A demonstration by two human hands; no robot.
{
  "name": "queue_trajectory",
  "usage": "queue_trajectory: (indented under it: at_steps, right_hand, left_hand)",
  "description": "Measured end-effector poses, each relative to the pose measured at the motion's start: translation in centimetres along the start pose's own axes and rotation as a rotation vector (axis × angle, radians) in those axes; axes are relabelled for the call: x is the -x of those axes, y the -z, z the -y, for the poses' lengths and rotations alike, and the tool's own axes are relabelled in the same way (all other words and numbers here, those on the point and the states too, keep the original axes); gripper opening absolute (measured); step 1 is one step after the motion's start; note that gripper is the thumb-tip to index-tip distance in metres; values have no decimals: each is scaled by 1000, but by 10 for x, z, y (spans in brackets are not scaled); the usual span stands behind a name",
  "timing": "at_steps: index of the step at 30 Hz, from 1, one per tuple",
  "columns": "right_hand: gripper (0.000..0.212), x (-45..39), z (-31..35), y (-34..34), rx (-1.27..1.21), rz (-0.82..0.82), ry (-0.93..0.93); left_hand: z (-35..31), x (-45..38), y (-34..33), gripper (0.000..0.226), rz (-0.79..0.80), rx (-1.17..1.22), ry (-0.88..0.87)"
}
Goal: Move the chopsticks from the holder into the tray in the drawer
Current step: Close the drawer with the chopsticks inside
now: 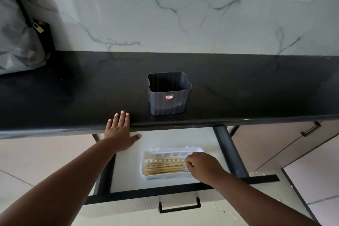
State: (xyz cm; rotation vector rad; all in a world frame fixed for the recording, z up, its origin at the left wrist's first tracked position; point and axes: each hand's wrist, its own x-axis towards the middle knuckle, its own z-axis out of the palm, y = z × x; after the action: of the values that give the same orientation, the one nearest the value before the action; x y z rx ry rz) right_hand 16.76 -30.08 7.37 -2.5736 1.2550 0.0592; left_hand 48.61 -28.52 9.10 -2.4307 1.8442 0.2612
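Chopsticks (164,166) lie side by side in the white tray (145,154), their right-hand ends under my right hand (203,166), whose fingers are curled together at those ends; whether they pinch a stick or merely rest on the bundle I cannot tell. The tray sits on the floor of the open drawer (124,176), near its middle, below the front edge of the desk (73,88). My left hand (120,132) lies flat and spread, fingers on the desk's front edge, thumb over the drawer, holding nothing. Beyond it, near the front edge of the desk, stands the dark holder (168,93), upright, with no sticks visible inside. By my judgement the step in hand is the final placing or straightening of the sticks. The next move calls for letting go, lifting my right hand clear of the tray, and perhaps shutting the drawer by its handle (179,205).
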Motion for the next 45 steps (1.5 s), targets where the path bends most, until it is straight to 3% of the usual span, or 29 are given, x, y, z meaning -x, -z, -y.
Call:
queue_trajectory:
  at_steps: [6,11,14,18,20,35,37,39,45]
  right_hand:
    - [32,44,-5,-7,-6,-133,122]
    - [33,94,-13,-16,12,-208,252]
    - [47,121,-18,-24,115,-266,290]
    - [76,138,-19,-32,221,-139,148]
    - [80,137,-20,-37,199,-115,159]
    - [85,84,-18,-25,237,19,53]
    - [86,71,-18,-22,246,36,23]
    - [87,57,-18,-19,260,51,0]
    - [91,14,-18,-9,264,64,-87]
  left_hand:
    - [-31,72,-38,95,53,85,-1]
    - [-69,143,-74,95,-8,41,-72]
    - [-87,181,-79,92,-88,-28,-167]
    - [-88,218,-86,86,-105,-51,-201]
    - [-82,225,-88,86,-115,-75,-220]
    - [-66,160,-78,105,-69,-104,-210]
    - [-65,150,-67,107,-159,-110,-262]
    - [-65,138,-59,103,-47,-97,-283]
    - [-52,89,-52,103,-77,-145,-342]
